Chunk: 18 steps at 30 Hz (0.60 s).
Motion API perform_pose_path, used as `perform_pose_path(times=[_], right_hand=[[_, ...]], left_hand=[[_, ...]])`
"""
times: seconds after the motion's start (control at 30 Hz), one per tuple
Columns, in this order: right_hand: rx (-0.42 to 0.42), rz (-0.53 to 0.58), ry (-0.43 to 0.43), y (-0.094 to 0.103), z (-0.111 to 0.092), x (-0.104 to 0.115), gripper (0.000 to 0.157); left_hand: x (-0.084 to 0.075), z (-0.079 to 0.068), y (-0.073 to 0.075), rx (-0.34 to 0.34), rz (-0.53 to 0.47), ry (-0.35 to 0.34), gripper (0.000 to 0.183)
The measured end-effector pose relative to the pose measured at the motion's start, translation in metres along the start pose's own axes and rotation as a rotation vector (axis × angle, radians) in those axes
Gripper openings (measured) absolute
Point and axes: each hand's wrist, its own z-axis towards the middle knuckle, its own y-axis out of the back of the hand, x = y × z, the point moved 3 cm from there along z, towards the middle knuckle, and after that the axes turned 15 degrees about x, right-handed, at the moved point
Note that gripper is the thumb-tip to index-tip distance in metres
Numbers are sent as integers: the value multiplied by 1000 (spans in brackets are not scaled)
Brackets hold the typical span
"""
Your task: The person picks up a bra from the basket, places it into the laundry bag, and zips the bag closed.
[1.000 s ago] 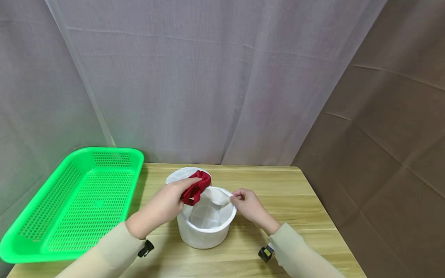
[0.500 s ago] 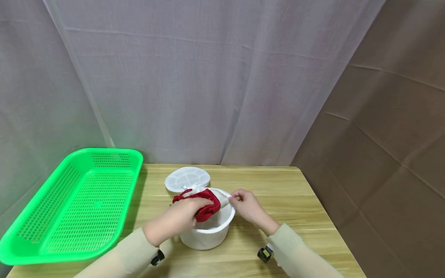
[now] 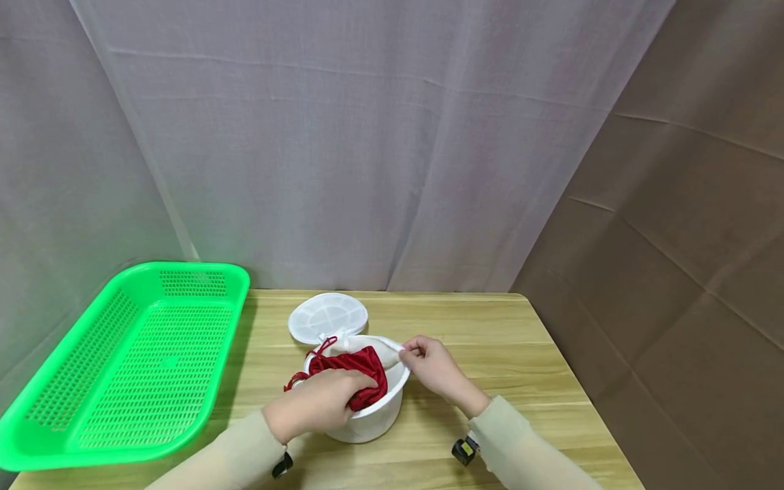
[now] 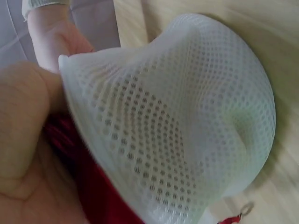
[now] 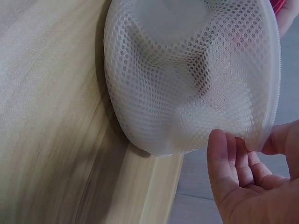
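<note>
A white mesh laundry bag [image 3: 372,427], round and standing with its mouth up, is in the middle of the head view. Its lid [image 3: 328,318] lies folded back behind it. My left hand [image 3: 318,405] holds a red velvety cloth [image 3: 352,364] with thin cords, bunched in the bag's mouth; part of a cord hangs over the left rim. In the left wrist view the same red cloth [image 4: 100,191] lies between my palm and the mesh wall [image 4: 154,121]. My right hand [image 3: 431,364] pinches the bag's rim at the right; the right wrist view shows thumb and fingers at the zip edge [image 5: 271,112].
A green perforated plastic basket [image 3: 226,354] stands on the wooden table [image 3: 478,327] at the left. Grey cloth [image 3: 367,136] hangs behind the table, and a brown covering [image 3: 686,272] rises along the right side.
My left hand has carried the red cloth from above the bag's left rim down into its mouth, moving right and nearer. My right hand keeps pinching the rim.
</note>
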Motion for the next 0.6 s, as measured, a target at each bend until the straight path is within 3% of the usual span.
perform_pose_path(times=[0.2,0.43,0.6], right_hand=[[-5,6,3,0,-1,2,10],[0,1,4,0,-2,3,10],[-2,5,10,-1,-3,2,11]], left_hand=[[-1,-12,10,20,-28,-3,45],[-2,-31,27,-56,-34,-21,47],[13,-39,35,-133,-110,-7,47]])
